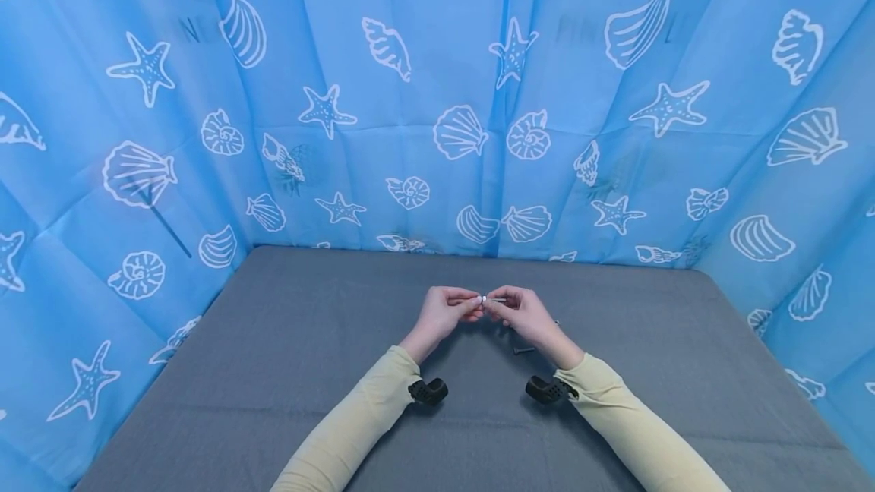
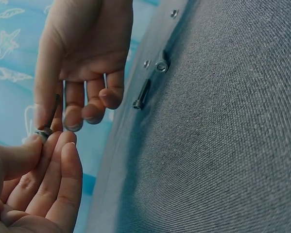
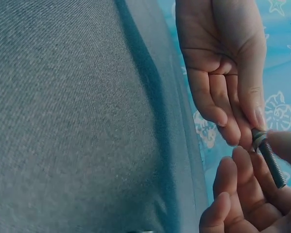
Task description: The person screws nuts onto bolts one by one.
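Note:
Both hands meet above the far middle of the table around a metal bolt [image 3: 274, 167] with a threaded shaft. My left hand [image 1: 444, 311] pinches the bolt's head end between thumb and fingertips. My right hand [image 1: 522, 313] pinches a small shiny ring-like piece, which looks like a nut [image 3: 258, 141], close to the head. The shaft points toward the right palm. In the left wrist view, the left hand [image 2: 38, 187] is at lower left and the right hand [image 2: 84, 63] above it. Fingertips partly hide the bolt head and the nut.
On the grey table [image 1: 307, 340] lie a socket-head bolt [image 2: 142, 94], another bolt [image 2: 161, 65] seen head-on, and two small nuts, one nut [image 2: 146, 63] near the bolts and another nut [image 2: 174, 13] farther off. A blue shell-print curtain [image 1: 410, 97] encloses the table's back and sides.

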Demonstrator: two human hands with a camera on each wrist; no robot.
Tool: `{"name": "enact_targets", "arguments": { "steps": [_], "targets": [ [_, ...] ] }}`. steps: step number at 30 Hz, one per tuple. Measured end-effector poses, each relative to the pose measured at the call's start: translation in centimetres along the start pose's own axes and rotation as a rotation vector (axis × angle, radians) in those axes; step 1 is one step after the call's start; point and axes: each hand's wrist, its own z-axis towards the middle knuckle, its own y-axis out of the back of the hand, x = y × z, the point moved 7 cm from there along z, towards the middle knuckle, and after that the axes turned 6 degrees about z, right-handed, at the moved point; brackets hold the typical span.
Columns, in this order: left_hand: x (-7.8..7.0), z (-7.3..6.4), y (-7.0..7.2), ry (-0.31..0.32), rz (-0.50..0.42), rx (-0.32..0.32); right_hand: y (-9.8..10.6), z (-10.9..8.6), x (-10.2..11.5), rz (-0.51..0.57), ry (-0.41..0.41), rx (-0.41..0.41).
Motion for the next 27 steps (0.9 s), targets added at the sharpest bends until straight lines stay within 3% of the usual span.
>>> {"name": "enact_targets", "arguments": {
  "steps": [6, 13, 17, 20, 27],
  "targets": [
    [0.2, 0.2, 0.0, 0.004, 0.005, 0.001, 0.0, 0.0, 0.0, 0.029, -0.007, -0.002],
    [2.8, 1.8, -0.1, 0.005, -0.012, -0.002, 0.0, -0.3, 0.9, 0.003, 0.002, 0.008],
    [1.4, 0.9, -0.1, -0.003, -0.009, 0.0, -0.2, -0.7, 1.5, 0.027, -0.031, 0.011],
    [0.1, 0.1, -0.1, 0.002, -0.003, 0.007, -0.1, -0.4, 0.9, 0.04, -0.005, 0.005],
    [0.4, 0.1, -0.1, -0.009, 0.008, 0.011, 0.1, 0.0, -0.1, -0.005, 0.014, -0.032]
  ]
}}
